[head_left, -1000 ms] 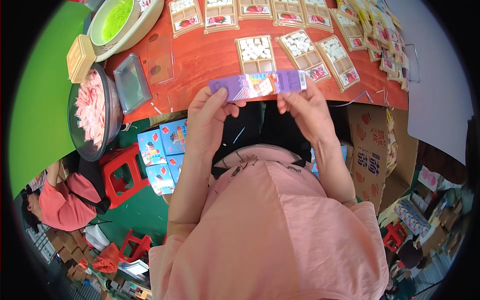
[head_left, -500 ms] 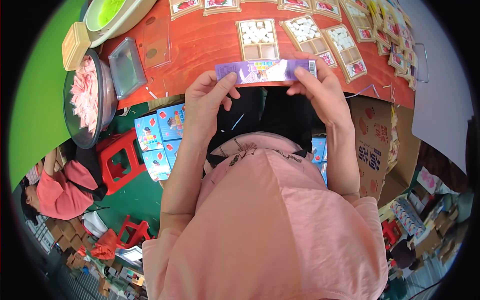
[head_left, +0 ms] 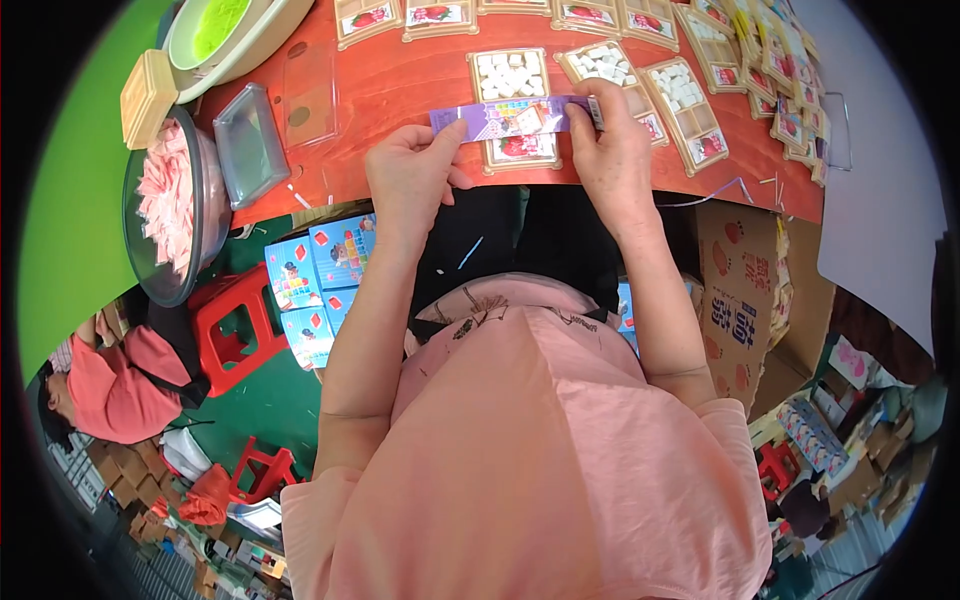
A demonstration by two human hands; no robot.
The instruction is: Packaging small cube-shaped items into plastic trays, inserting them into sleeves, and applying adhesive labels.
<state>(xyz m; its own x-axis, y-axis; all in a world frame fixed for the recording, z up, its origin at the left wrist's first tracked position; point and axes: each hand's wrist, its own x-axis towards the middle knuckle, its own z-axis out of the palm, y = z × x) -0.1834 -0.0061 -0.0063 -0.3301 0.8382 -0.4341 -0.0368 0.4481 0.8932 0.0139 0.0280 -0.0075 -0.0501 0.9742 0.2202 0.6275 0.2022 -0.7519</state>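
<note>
Evidently, a purple paper band point(head_left: 508, 117) was pinched at each end by the left hand point(head_left: 412, 175) and the right hand point(head_left: 612, 150), stretched across an open tray of white cubes point(head_left: 513, 105) on the counter point(head_left: 380, 90). Banding seemed underway; next, careful alignment would be needed.

Purple strip point(head_left: 505, 117) covers the tray's point(head_left: 512, 80) middle.

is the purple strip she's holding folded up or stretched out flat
Stretched out flat. The purple strip runs sideways in one straight band between the left hand and the right hand, each pinching one end, above a tray of white pieces.
</note>
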